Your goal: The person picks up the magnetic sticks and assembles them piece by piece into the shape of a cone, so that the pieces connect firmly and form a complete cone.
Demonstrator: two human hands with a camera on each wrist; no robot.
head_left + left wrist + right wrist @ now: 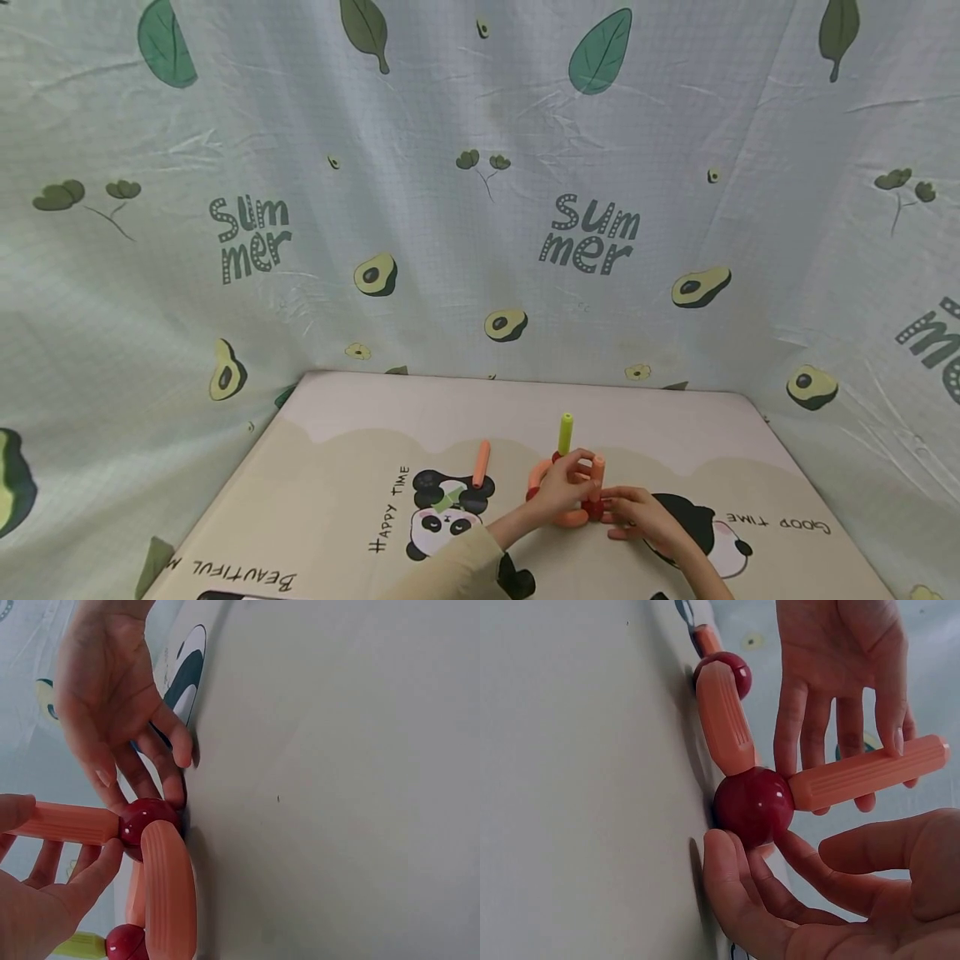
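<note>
My left hand (557, 487) grips an upright orange ribbed toy rod (597, 468) between thumb and fingers. The rod's lower end meets a glossy red ball (754, 806) near the tabletop. Around that ball are the fingertips of my right hand (645, 517), its thumb apart from the ball in the right wrist view. Curved orange rods (169, 889) run from the ball along the table to other red balls (126, 943). On the far side of this frame a yellow-green rod (566, 435) stands upright on a red ball. My left hand partly hides the frame in the head view.
A loose orange rod (482, 464) lies left of the frame on the panda-printed tabletop (337, 500). A dark-edged object (221, 595) shows at the bottom edge. A printed curtain (420, 208) hangs behind and at both sides of the table.
</note>
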